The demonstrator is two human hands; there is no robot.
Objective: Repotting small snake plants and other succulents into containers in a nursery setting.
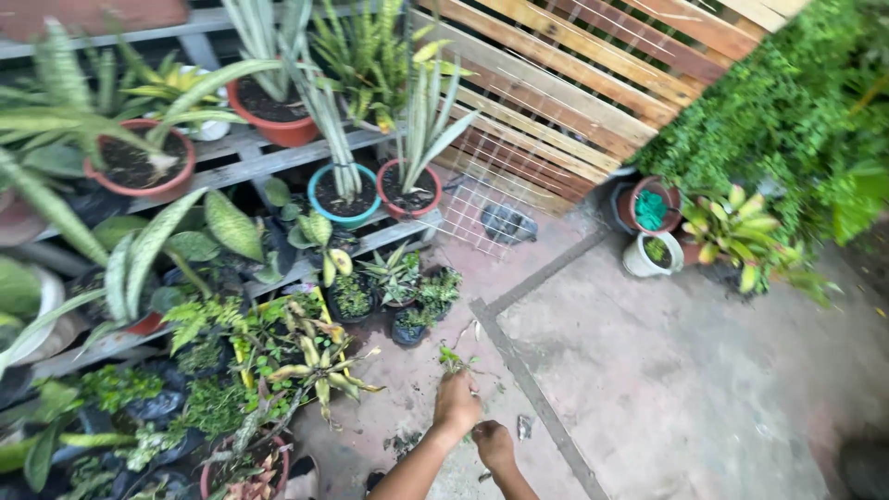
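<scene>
1. The left hand [457, 404] is reaching low over the concrete floor [685, 370], with its fingers closing together around a small green plant cutting [454, 359]; the leaves are sticking up just beyond the knuckles.
2. The right hand [492, 443] is hovering just beside the left, nearer the bottom edge of the view, with its fingers curling inward. Whether it is pinching anything I cannot tell, since the fingertips are turning away from the camera.
3. The cutting is sitting over the floor, close to the dark seam [528, 370] that is running across the slab, and just in front of the lowest row of pots.
4. A small dark pot [407, 329] with low foliage is standing nearest to the cutting, at the foot of the wooden plant rack [250, 162].
5. On the rack's middle shelf, a teal pot [344, 196] and a red pot [409, 190] are standing side by side, each carrying tall striped blade leaves.
6. Higher on the rack, two terracotta-coloured pots [139, 167] are holding more long-leaved plants.
7. A slatted wooden fence [574, 83] is leaning along the far edge of the floor, with a dense green hedge [796, 102] filling the right corner.
8. Near the hedge, a white pot [651, 255] and a reddish pot [651, 206] are standing close together.
9. Bits of soil and debris [403, 443] are lying scattered on the floor beside the forearms.
</scene>
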